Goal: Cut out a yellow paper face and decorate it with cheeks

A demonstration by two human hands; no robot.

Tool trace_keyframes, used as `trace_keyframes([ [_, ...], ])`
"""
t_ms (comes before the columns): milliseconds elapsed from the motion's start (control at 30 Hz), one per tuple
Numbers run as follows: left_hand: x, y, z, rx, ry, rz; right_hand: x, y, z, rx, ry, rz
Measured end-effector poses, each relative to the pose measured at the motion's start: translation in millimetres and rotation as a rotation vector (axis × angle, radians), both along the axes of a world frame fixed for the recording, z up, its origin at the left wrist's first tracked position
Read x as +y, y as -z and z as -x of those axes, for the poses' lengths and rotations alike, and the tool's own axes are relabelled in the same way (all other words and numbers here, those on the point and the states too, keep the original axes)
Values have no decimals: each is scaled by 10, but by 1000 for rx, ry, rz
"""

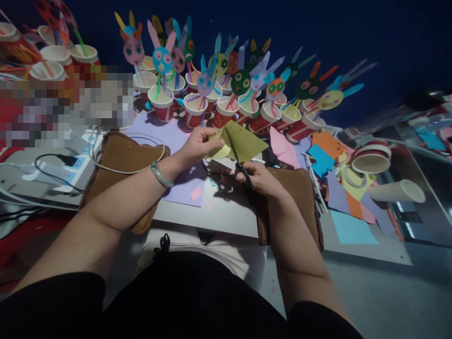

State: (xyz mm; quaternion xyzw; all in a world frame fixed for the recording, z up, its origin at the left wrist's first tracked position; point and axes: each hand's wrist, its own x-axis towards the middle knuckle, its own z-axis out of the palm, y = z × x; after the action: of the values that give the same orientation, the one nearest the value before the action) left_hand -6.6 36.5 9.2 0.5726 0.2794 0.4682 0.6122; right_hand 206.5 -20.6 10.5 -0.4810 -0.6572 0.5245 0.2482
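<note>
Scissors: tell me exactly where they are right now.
In the head view, the scissors are just right of centre, gripped in the right hand, their blades at the olive-green paper held by the left hand.

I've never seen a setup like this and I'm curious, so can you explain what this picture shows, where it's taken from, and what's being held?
There's no machine here: these are a person's bare hands, seen by a camera worn on that person's head, looking forward and down. The left hand holds olive-green paper. The right hand holds dark scissors, with the blades at that paper. On the table, a brown pad lies by each arm, the left one and the right one, with a purple sheet between them. Behind stand red cups with colourful long-eared paper faces above them. Coloured paper pieces lie to the right, and a power strip is at the left.
</note>
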Motion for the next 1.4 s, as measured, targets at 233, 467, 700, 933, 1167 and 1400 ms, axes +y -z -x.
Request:
trace_keyframes([
  [233, 1, 25, 27, 5, -4, 17, -3, -18, 12, 8, 5, 20],
  [467, 47, 63, -18, -45, -93, 55, 21, 60, -16, 26, 26, 31],
  [700, 105, 154, -96, -123, -145, 263, 19, 149, 17, 118, 124, -32],
  [933, -148, 36, -71, -41, 173, 178, -17, 180, 103, 213, 184, -57],
  [1167, -232, 97, -135, 148, 153, 5, -40, 217, 198, 168, 181, -100],
  [1400, -274, 186, -139, 343, 50, -271, -52, 178, 257, 154, 192, -109],
])
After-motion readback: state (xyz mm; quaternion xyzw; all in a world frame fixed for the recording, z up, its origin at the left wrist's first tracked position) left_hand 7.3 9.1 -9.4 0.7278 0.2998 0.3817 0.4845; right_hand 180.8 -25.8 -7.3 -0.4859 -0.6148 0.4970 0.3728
